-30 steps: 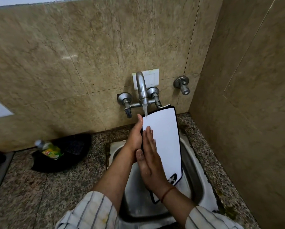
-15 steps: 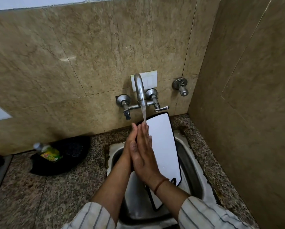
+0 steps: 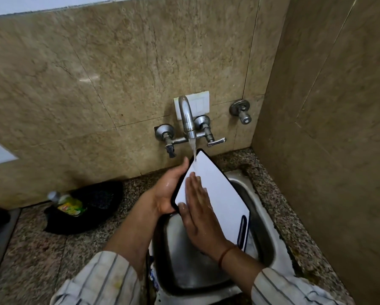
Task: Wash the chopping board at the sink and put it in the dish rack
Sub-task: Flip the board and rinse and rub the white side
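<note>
A white chopping board (image 3: 215, 188) with a black rim and a handle slot is held tilted over the steel sink (image 3: 184, 260). Water runs from the tap (image 3: 187, 119) onto the board's upper corner. My left hand (image 3: 169, 190) grips the board's left edge from behind, thumb pointing up along the rim. My right hand (image 3: 201, 214) lies flat on the white face with straight fingers pointing toward the stream. No dish rack is in view.
A black bowl (image 3: 96, 208) holding a green dish-soap bottle (image 3: 69, 204) sits on the granite counter (image 3: 30, 249) to the left. Tiled walls close in at the back and right. A second valve (image 3: 242, 113) sticks out of the back wall.
The board has tipped so its face turns more toward me. My right hand slid down from the top edge onto the middle of the face. My left hand now wraps the edge lower down.
</note>
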